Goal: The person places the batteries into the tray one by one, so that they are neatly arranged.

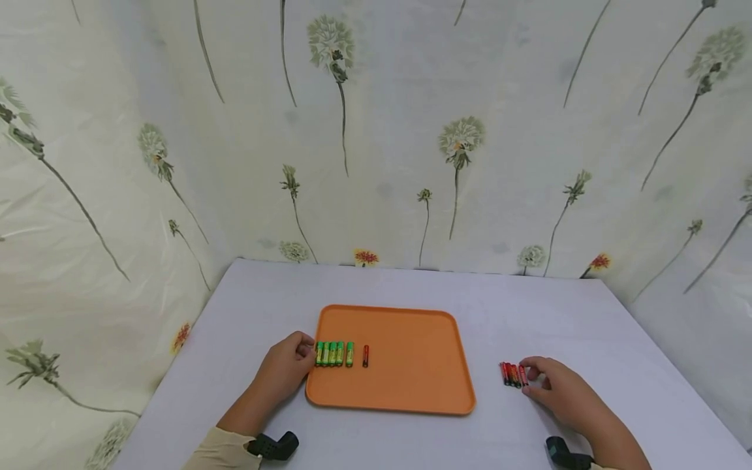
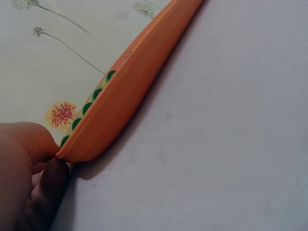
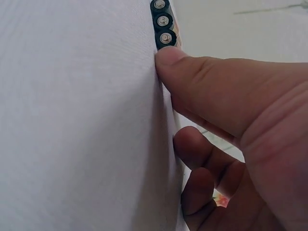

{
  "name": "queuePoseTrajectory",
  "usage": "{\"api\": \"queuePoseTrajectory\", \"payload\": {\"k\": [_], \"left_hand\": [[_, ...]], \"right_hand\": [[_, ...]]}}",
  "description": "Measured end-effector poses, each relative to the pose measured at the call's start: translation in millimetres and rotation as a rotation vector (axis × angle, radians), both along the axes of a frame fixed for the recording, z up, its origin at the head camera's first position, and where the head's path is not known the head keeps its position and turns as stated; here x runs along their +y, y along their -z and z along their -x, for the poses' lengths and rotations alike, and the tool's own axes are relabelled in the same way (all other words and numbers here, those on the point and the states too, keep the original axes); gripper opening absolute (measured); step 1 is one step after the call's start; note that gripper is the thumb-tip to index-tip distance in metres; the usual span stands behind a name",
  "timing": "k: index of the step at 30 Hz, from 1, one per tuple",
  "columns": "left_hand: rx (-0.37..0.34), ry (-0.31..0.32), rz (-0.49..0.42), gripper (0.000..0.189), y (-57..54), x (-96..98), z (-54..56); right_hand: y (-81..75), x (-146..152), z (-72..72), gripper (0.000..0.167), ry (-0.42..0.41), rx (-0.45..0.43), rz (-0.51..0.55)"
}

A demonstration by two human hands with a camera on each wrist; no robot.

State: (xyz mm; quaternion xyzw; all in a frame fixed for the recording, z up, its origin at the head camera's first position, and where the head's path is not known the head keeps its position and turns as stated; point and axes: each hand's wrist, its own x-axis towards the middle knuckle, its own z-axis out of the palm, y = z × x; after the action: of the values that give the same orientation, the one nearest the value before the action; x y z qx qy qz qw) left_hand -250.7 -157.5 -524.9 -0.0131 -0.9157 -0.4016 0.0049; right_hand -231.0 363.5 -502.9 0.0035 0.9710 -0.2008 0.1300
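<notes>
At the left side of an orange tray [image 1: 405,326], my left hand [image 1: 288,365] pinches the rim between thumb and curled fingers [image 2: 48,180]. Beside that hand, several green batteries [image 1: 332,354] lie in a row inside the tray, all upright in the head view. A single red battery [image 1: 365,356] lies just right of them. On the table to the tray's right, my right hand [image 1: 555,388] pinches the end battery of a short row of red batteries [image 1: 510,374]. In the right wrist view the thumb [image 3: 175,65] covers that battery, while silver ends of neighbouring batteries [image 3: 163,21] show past it.
A white table [image 1: 405,287] carries the tray and the loose row. Behind and at both sides hangs a pale sheet [image 1: 388,130] printed with dandelions. Each wrist wears a black device [image 1: 273,446].
</notes>
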Motion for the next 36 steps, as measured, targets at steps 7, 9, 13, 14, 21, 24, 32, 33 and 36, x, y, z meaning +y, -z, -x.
{"api": "queuePoseTrajectory", "payload": {"k": [7,9,13,14,21,24,32,33,36], "left_hand": [[-0.001,0.001,-0.011,0.019,-0.9,0.2,-0.3],[-0.006,-0.002,-0.011,0.019,0.5,0.4,-0.4],[-0.008,-0.003,-0.009,0.020,2.3,-0.1,-0.7],[-0.009,-0.003,-0.009,0.019,2.6,-0.2,-0.6],[-0.008,0.003,-0.011,0.019,3.1,-0.8,0.7],[-0.003,0.005,-0.012,0.019,4.2,-1.0,1.0],[-0.001,0.005,-0.007,0.019,3.7,-1.5,2.0],[0.000,0.006,-0.008,0.019,3.4,-1.4,2.2],[-0.005,0.007,-0.009,0.019,2.7,-1.3,1.7]], "right_hand": [[1.6,3.0,-1.5,0.055,0.027,0.035,0.014],[1.9,3.6,-2.8,0.056,0.036,0.045,0.019],[0.7,2.7,-3.3,0.056,0.044,0.054,0.024],[0.3,2.5,-3.2,0.056,0.045,0.055,0.024],[0.8,2.0,-2.7,0.056,0.054,0.061,0.023],[0.5,1.7,-1.4,0.057,0.063,0.063,0.017],[-5.2,-5.3,0.7,0.054,0.053,0.078,0.019],[-6.6,-7.0,1.3,0.054,0.054,0.077,0.018],[-12.3,-14.0,4.5,0.054,0.053,0.071,0.029]]}}
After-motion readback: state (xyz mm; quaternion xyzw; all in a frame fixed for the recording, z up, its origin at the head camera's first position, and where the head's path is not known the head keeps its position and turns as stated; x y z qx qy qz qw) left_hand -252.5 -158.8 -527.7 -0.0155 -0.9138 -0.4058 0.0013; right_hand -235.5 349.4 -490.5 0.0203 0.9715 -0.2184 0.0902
